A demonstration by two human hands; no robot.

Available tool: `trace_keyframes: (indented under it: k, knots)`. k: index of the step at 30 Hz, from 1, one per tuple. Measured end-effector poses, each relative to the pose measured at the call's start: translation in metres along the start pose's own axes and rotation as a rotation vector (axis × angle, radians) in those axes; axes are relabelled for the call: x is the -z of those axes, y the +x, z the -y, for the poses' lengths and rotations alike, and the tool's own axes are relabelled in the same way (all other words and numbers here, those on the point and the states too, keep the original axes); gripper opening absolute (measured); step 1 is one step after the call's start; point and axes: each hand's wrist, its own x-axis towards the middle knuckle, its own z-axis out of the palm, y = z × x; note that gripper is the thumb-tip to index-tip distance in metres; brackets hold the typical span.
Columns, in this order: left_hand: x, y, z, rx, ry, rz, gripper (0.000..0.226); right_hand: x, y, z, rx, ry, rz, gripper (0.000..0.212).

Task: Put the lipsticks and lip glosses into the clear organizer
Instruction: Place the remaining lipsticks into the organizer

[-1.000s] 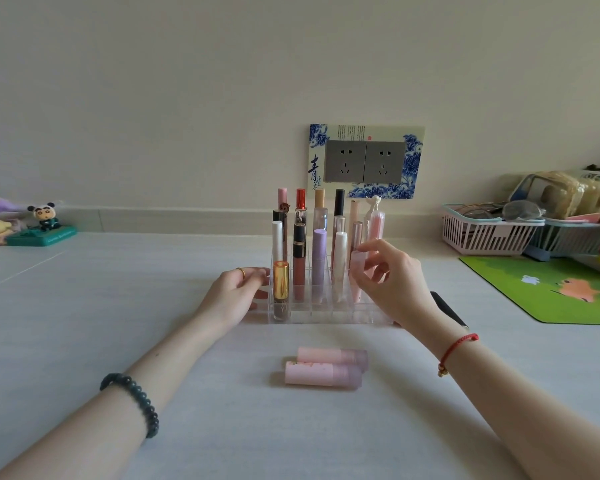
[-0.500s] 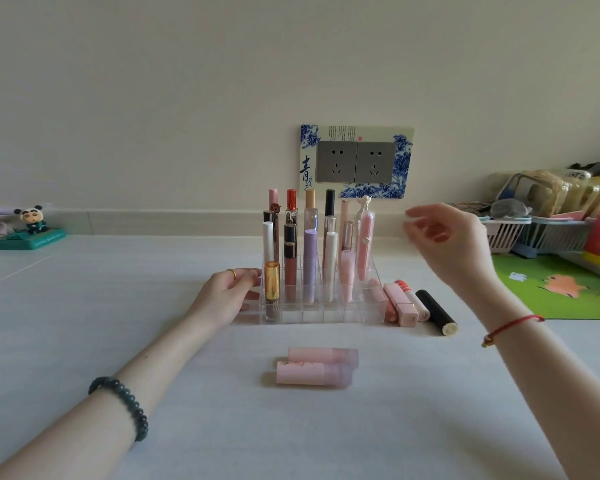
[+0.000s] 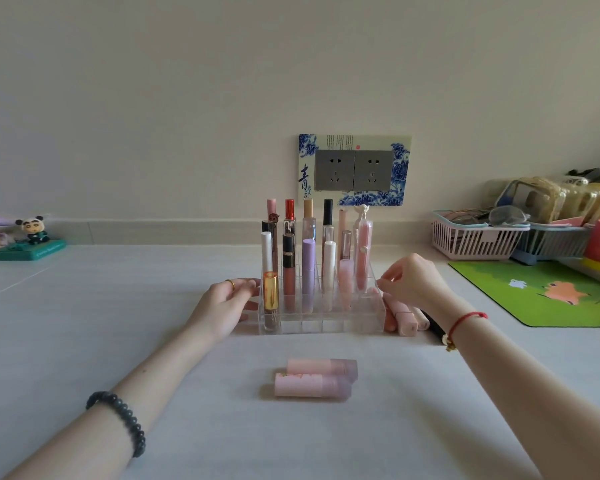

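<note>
Lipsticks (image 3: 405, 317) lie just right of the clear organizer (image 3: 326, 323), where the right hand (image 3: 413, 284) curls its fingers onto them, pinch unclear, while the left hand (image 3: 222, 306) braces the left wall with relaxed fingers, so the next move probably calls for lifting one and slotting it upright.

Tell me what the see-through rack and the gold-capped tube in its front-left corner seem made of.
The clear compartmented organizer looks like glossy acrylic or similar hard plastic: you can see straight through its walls. The front-left lip gloss's gold cap looks metallic, with bright highlights, possibly metal-coated plastic.
</note>
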Motion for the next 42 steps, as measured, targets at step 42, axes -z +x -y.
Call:
trace_keyframes:
  k: [42]
  knots:
    - [0.001, 0.003, 0.004, -0.012, -0.007, 0.023, 0.021, 0.048, -0.024, 0.024, 0.220, 0.674, -0.446, 0.010]
